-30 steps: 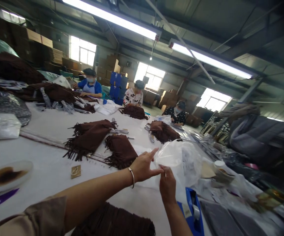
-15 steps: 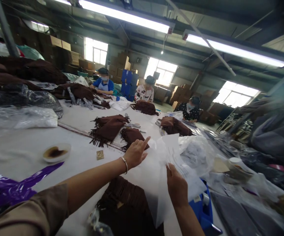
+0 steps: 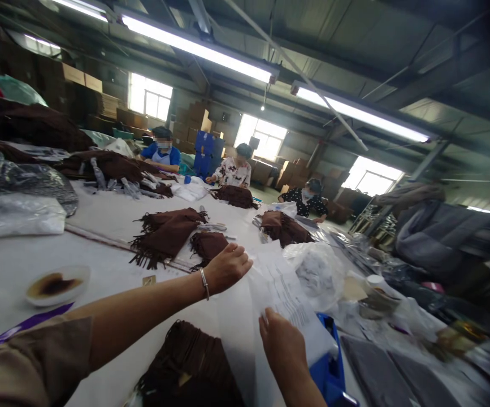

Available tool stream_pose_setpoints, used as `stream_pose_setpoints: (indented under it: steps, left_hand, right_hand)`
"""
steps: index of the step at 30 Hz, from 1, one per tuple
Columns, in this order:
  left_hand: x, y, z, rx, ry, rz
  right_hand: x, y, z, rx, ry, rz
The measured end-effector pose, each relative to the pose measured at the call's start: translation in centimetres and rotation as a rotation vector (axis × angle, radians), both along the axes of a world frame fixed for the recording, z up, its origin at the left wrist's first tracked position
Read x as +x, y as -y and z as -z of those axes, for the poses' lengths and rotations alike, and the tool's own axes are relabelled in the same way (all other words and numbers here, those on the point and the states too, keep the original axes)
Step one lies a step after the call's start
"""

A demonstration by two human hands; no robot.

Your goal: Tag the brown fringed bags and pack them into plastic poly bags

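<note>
Holding a printed clear bag (image 3: 286,287) over the table (image 3: 113,261), right of centre. Pinching its near side with fingers of the right hand (image 3: 285,342); curling those of the left hand (image 3: 228,268) at its left edge, hard to tell against pale plastic whether gripping. In hand so far, yet not around the fringed brown cloth (image 3: 194,356) lying near.

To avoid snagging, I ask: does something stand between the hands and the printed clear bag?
Nothing visible does: the right hand touches the printed clear bag, and the left hand is at its edge.
</note>
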State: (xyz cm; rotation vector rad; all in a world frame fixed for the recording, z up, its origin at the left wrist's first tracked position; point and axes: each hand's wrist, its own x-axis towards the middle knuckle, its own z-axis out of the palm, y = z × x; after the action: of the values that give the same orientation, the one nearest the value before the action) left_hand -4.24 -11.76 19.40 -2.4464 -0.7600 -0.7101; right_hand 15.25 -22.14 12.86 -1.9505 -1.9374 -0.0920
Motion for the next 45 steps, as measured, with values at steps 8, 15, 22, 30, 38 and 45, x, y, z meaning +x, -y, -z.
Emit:
stream_pose_setpoints:
  steps: [8,15,22,30,38,45]
  left_hand:
    - [-8.8,1.7,5.0,-0.171,0.356,-0.263]
    - [-13.5,3.4,12.8,-0.374,0.509,-0.502]
    - [-6.6,1.8,15.0,-1.426,1.32,-0.278]
    - [-0.1,-2.8,18.0,-1.954,1.417,-0.122]
    - [-8.6,-0.4,18.7,-2.006,1.322,-0.047]
    - [-8.0,6.2,19.5,-1.73,1.684,-0.171]
  right_hand:
    - [4.0,-0.2,0.3,0.192,0.046,0.013]
    - [4.5,0.4,4.8,0.373,-0.274,0.037]
    - [5.5,-0.2,10.8,0.193,-1.387,0.35]
    - [7.0,2.5,15.6,-0.087,-1.779,0.276]
    - [5.6,5.5,16.4,-0.271,-1.158,0.33]
    - [6.4,5.2,16.1,-0.252,-0.813,0.175]
